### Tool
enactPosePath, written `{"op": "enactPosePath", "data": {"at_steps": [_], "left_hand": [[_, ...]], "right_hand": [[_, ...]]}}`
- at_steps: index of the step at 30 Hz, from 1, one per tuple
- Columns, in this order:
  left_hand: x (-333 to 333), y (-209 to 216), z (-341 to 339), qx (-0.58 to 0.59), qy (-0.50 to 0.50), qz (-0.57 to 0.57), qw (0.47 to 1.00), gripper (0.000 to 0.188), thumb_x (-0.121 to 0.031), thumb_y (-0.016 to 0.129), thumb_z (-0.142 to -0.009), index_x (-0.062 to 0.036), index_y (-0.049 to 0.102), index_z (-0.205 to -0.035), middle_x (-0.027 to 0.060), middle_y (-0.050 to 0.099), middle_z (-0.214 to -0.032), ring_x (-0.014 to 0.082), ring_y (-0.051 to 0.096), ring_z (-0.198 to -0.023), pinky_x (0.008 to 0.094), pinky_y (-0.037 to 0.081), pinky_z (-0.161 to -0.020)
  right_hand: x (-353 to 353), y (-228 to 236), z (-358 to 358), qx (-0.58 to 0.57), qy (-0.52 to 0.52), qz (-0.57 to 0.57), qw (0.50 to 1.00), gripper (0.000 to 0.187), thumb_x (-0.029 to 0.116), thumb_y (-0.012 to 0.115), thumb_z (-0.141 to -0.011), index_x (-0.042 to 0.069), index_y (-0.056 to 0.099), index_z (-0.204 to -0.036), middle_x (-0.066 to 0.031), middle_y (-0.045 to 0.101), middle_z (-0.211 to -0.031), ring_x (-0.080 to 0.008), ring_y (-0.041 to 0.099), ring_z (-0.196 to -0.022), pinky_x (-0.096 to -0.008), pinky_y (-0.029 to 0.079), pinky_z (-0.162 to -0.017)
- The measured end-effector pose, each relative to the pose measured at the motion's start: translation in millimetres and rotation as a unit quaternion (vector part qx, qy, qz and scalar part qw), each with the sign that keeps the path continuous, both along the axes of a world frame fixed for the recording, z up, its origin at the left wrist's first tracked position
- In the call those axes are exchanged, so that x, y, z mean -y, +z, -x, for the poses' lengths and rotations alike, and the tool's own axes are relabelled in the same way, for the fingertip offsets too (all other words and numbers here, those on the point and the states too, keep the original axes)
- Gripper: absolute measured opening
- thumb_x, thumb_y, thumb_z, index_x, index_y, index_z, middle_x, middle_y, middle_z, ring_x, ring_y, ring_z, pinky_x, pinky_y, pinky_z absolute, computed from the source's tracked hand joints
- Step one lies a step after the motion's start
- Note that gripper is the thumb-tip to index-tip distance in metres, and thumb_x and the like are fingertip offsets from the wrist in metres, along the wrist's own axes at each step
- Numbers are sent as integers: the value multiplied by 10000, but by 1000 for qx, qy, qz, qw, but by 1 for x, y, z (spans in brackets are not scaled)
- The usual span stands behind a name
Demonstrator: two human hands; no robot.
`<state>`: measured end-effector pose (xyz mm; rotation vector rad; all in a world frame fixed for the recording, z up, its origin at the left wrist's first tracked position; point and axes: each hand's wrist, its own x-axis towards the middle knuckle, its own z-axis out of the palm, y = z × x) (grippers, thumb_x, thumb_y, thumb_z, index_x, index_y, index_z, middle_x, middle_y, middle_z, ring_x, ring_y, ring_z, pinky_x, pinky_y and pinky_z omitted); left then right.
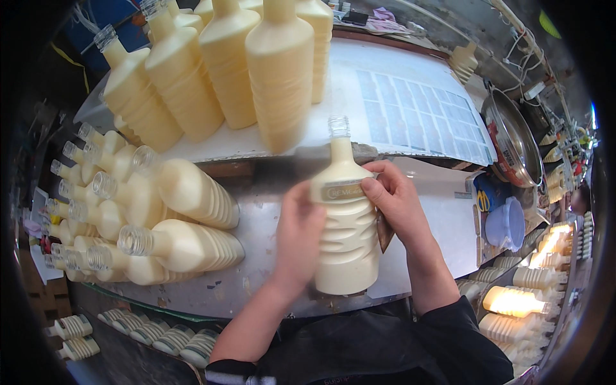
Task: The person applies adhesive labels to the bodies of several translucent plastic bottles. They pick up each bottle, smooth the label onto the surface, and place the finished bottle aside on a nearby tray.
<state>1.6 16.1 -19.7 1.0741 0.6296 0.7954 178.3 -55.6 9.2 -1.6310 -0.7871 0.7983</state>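
Right hand (394,196) has its thumb on the front of a cream bottle (350,263) with the fingers behind the shoulder, so basically pinching it there. Left hand (298,231) is a motion smear along the bottle's other side, so I can't tell how tight its fingers are. The bottle's upright between the two, in front of the person, clear threaded neck up top and wavy ridges down the body. Label-wise, it's got a grey-beige label (346,192) across the shoulder with pale capitals in a rounded border, thumb sitting right by its end. Past that there's a white sheet (420,115) with rows of pale bluish panels, any print too small to read. More cream bottles crowd the far side (279,77) and the left (192,192), and I can't make out any labels on those. Off right: a metal pan (516,131) with pale lettering on its red side, plus a lavender tub (505,224).
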Motion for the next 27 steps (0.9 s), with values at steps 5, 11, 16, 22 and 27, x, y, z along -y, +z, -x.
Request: {"op": "enactPosePath", "data": {"at_steps": [5,11,16,22,27], "left_hand": [[2,1,2,-29,-6,-30,999,559,-157,582,-1004,8,354,-1487,173,511,-1409,241,505,-1301,382,406,-1121],[19,12,5,-133,-14,-161,978,796,-190,668,-923,35,235,-1552,257,453,-1485,322,456,-1396,424,368,-1162],[18,10,1,-136,-24,-111,984,850,-123,641,-884,65,165,-1563,269,405,-1518,338,454,-1396,425,357,-1173],[17,7,-1,-102,-2,-133,986,875,-98,633,-875,16,142,-1591,224,414,-1501,285,465,-1358,424,376,-1147],[7,25,-7,-116,27,-135,984,651,-163,575,-983,4,294,-1546,154,482,-1410,224,484,-1281,377,398,-1088]], "right_hand": [[1,1,2,-15,4,-6,1000,321,282,668,-982,18,645,-1162,38,546,-730,-40,483,-671,-228,412,-617],[19,-10,-17,-173,58,11,983,367,320,469,-1103,28,608,-1277,18,584,-750,-44,544,-588,-212,439,-528],[23,2,-4,-152,83,-7,985,404,252,496,-1087,-6,575,-1387,23,611,-937,-21,531,-739,-191,451,-654],[26,9,-10,-116,67,-2,991,395,153,524,-1055,-4,554,-1416,-5,635,-1023,-60,571,-905,-240,488,-811],[18,-3,-21,-116,82,-71,987,343,136,559,-1034,9,572,-1352,-34,665,-1057,-50,601,-956,-236,500,-813]]}}
